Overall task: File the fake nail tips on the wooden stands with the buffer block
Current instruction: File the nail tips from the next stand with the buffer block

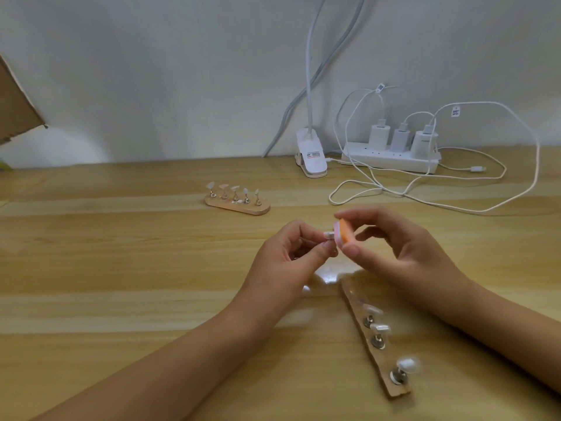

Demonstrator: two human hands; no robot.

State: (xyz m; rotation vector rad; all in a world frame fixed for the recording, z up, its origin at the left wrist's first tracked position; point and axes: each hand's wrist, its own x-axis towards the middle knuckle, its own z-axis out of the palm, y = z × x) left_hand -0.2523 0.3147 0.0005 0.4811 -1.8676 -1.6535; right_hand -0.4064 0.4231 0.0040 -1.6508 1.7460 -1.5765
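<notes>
Over the middle of the bench, the left hand (pixel 291 253) has its grip pinched on a tiny tip (pixel 328 234), likely light and bendy, while the right hand (pixel 394 247) has its grip clamped on the edges of the soft-looking block (pixel 345 233) touching it.

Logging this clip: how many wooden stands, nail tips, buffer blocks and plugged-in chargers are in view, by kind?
Wooden stands: 2, far stand and near stand
Nail tips: 9 that show; 5 far, 3 near, 1 pinched in left hand
Buffer block: 1, in right hand
Chargers: 3
Total: 15
</notes>
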